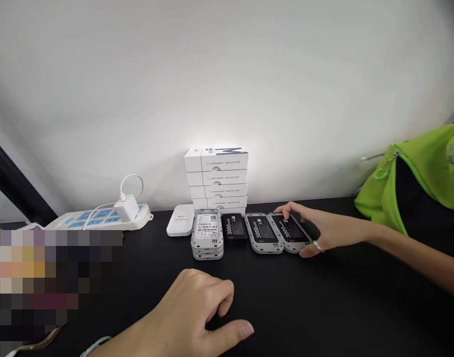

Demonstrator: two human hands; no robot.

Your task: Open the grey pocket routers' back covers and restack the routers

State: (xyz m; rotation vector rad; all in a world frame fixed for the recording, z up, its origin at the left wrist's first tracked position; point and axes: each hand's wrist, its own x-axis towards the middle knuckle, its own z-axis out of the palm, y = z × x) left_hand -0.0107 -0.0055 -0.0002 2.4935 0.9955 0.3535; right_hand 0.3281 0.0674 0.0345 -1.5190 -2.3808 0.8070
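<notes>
My right hand (316,230) grips a grey-framed device with a black 3000 mAh panel (291,229), fingers over its far edge and thumb at the near edge. To its left lies a similar grey-framed device (261,233), then a bare black 3000 mAh battery (233,227). Further left is a small stack of grey-framed devices (207,233), with a white label on top. My left hand (192,307) rests on the black tabletop (305,302) near the front, fingers loosely curled. It holds nothing and stands apart from the row.
A stack of white boxes (215,178) stands against the white wall, with a flat white box (180,220) beside it. A white power strip (100,219) holds a plugged-in charger (126,207). A lime-green bag (416,173) sits at right. The lower left is pixelated.
</notes>
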